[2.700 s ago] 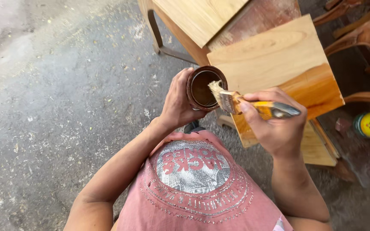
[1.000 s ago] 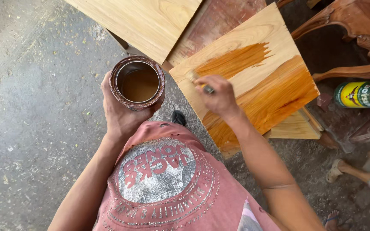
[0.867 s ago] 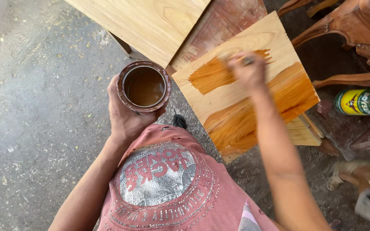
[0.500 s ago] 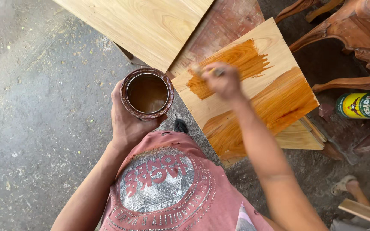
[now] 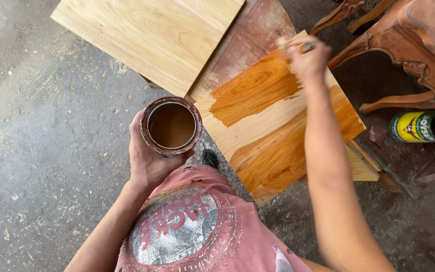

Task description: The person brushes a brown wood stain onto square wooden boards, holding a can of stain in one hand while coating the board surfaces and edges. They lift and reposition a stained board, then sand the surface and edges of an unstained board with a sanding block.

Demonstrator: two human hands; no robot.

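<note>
Brush blurred, mostly hidden in right hand.

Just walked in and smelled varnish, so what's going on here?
A person is brushing amber stain onto a wooden panel. The left hand holds an open can of brown liquid; the right hand works a brush at the panel's far edge. Two broad patches are coated, with a bare strip between them.
</note>
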